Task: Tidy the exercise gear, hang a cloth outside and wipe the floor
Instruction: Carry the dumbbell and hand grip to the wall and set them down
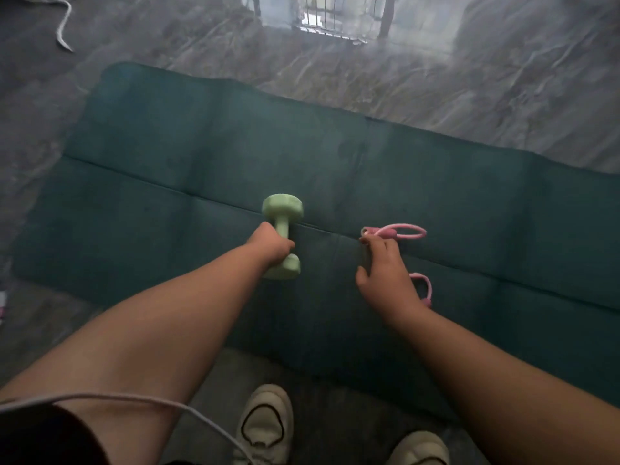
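I am looking down at a dark green mat [335, 169] spread across a grey marbled floor [436, 78], running from the near left to the far right. My left hand [271, 245] is clenched around the handle of a pale green dumbbell [282, 209], which sits over the middle of the mat; one head sticks out beyond the knuckles on the far side and the other shows just below the fist on the near side. I cannot tell whether the dumbbell touches the mat or is raised off it.

To the right, my right hand [385, 273] is down over a pink resistance band [402, 231] on the mat. One pink loop shows beyond the fingertips on the far side, and another pink loop shows at the right of the wrist on the near side. The fingers are curled and the fingertips touch the far end of the band, but I cannot tell whether the hand has a firm grip on it.

Both bare forearms reach in from the near edge. Two white shoes [265, 427] stand on the floor just near of the mat. A white cable [161, 402] crosses the near left corner. At the far left a pale cord [63, 25] lies on the floor, well apart from the mat.
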Available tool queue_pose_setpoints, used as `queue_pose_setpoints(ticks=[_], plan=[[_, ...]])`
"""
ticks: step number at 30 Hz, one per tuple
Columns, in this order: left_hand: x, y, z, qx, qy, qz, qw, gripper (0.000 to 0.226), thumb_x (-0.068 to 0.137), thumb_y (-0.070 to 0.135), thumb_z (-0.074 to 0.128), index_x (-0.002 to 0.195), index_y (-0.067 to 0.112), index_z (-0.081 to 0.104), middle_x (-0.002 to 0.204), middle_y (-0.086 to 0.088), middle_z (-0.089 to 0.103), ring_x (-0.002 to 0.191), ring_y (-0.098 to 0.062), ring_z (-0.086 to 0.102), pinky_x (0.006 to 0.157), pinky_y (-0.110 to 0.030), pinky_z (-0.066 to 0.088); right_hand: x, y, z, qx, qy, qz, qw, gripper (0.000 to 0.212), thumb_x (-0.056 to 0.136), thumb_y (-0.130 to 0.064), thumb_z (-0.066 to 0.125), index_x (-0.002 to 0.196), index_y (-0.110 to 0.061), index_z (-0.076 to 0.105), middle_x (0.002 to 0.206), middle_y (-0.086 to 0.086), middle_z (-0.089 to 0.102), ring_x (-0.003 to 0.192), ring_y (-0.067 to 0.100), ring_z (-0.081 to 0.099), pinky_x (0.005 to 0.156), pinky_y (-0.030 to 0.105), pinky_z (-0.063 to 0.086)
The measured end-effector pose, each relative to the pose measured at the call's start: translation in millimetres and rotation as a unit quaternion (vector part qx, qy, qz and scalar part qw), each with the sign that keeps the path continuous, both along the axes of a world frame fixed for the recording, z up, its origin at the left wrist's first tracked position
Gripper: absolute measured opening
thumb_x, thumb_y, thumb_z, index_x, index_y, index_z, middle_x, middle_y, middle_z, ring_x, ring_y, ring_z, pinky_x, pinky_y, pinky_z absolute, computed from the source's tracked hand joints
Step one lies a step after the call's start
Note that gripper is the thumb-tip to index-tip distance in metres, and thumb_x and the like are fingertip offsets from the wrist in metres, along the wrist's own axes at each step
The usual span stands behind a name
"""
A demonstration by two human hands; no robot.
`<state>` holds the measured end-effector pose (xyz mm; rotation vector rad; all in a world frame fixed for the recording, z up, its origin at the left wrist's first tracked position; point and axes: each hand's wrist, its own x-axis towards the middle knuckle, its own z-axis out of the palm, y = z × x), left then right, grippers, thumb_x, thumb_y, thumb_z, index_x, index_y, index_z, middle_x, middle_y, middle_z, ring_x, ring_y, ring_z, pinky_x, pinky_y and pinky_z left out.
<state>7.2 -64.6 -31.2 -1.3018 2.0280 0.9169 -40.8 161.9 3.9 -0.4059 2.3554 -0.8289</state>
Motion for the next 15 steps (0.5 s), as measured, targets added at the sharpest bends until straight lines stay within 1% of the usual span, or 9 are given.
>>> queue_pose_setpoints(ticks=[3, 5, 6, 7, 8, 10, 11, 13, 15], plan=[[22, 31, 46, 0.054, 0.036, 0.028, 0.998, 0.041, 0.080, 0.024, 0.068, 0.116, 0.010, 0.052, 0.109, -0.011, 0.060, 0.096, -0.028, 0.060, 0.080, -0.037, 0.049, 5, 21, 52, 0.008, -0.032, -0.054, 0.998, 0.052, 0.088, -0.010, 0.056, 0.132, -0.034, 0.044, 0.133, -0.002, 0.042, 0.116, 0.017, 0.051, 0.099, 0.031, 0.039], [34, 52, 98, 0.077, 0.066, 0.039, 0.994, 0.039, 0.079, 0.021, 0.069, 0.114, 0.011, 0.053, 0.105, -0.010, 0.062, 0.094, -0.027, 0.062, 0.078, -0.036, 0.051, 8, 39, 99, -0.024, -0.055, -0.093, 0.994, 0.044, 0.088, -0.007, 0.059, 0.125, -0.029, 0.049, 0.128, 0.000, 0.047, 0.112, 0.016, 0.051, 0.086, 0.015, 0.038], [39, 63, 129, 0.090, 0.081, 0.045, 0.992, 0.039, 0.079, 0.019, 0.070, 0.114, 0.011, 0.053, 0.104, -0.009, 0.063, 0.093, -0.026, 0.062, 0.078, -0.036, 0.052, 10, 48, 127, -0.034, -0.068, -0.110, 0.991, 0.043, 0.086, -0.005, 0.060, 0.120, -0.029, 0.050, 0.127, 0.001, 0.049, 0.109, 0.015, 0.051, 0.079, 0.010, 0.038], [43, 73, 163, 0.106, 0.097, 0.048, 0.988, 0.039, 0.080, 0.017, 0.071, 0.114, 0.012, 0.053, 0.102, -0.008, 0.063, 0.093, -0.024, 0.063, 0.078, -0.036, 0.052, 11, 57, 156, -0.043, -0.082, -0.129, 0.987, 0.044, 0.084, -0.002, 0.060, 0.115, -0.031, 0.049, 0.124, 0.002, 0.052, 0.106, 0.015, 0.053, 0.075, 0.012, 0.039], [47, 83, 199, 0.126, 0.112, 0.051, 0.984, 0.039, 0.080, 0.016, 0.072, 0.114, 0.012, 0.053, 0.101, -0.006, 0.062, 0.091, -0.022, 0.062, 0.077, -0.035, 0.052, 12, 64, 189, -0.048, -0.095, -0.150, 0.983, 0.046, 0.082, 0.000, 0.058, 0.113, -0.033, 0.048, 0.120, 0.002, 0.055, 0.101, 0.017, 0.055, 0.072, 0.017, 0.041], [55, 101, 279, 0.178, 0.131, 0.072, 0.973, 0.040, 0.081, 0.012, 0.073, 0.115, 0.012, 0.052, 0.100, -0.005, 0.061, 0.086, -0.018, 0.062, 0.070, -0.030, 0.051, 15, 79, 262, -0.054, -0.111, -0.177, 0.976, 0.048, 0.082, 0.001, 0.056, 0.115, -0.033, 0.047, 0.113, 0.001, 0.057, 0.091, 0.017, 0.058, 0.071, 0.026, 0.049], [58, 109, 321, 0.206, 0.135, 0.084, 0.966, 0.041, 0.080, 0.011, 0.074, 0.114, 0.013, 0.052, 0.101, -0.007, 0.062, 0.087, -0.020, 0.064, 0.068, -0.029, 0.052, 16, 86, 304, -0.061, -0.114, -0.185, 0.974, 0.049, 0.084, 0.001, 0.056, 0.117, -0.033, 0.047, 0.112, 0.000, 0.058, 0.087, 0.014, 0.059, 0.071, 0.029, 0.052], [59, 122, 402, 0.248, 0.137, 0.084, 0.955, 0.044, 0.076, 0.010, 0.075, 0.113, 0.016, 0.052, 0.106, -0.014, 0.063, 0.093, -0.028, 0.069, 0.071, -0.035, 0.057, 19, 100, 390, -0.078, -0.114, -0.195, 0.971, 0.046, 0.086, 0.001, 0.057, 0.118, -0.031, 0.048, 0.109, -0.002, 0.059, 0.084, 0.009, 0.060, 0.072, 0.029, 0.055], [57, 133, 481, 0.272, 0.133, 0.047, 0.952, 0.049, 0.074, 0.009, 0.077, 0.115, 0.018, 0.052, 0.108, -0.013, 0.066, 0.096, -0.027, 0.070, 0.075, -0.036, 0.058, 25, 116, 478, -0.100, -0.122, -0.200, 0.967, 0.042, 0.086, 0.000, 0.060, 0.116, -0.027, 0.050, 0.110, -0.005, 0.060, 0.086, 0.008, 0.060, 0.072, 0.023, 0.053]])
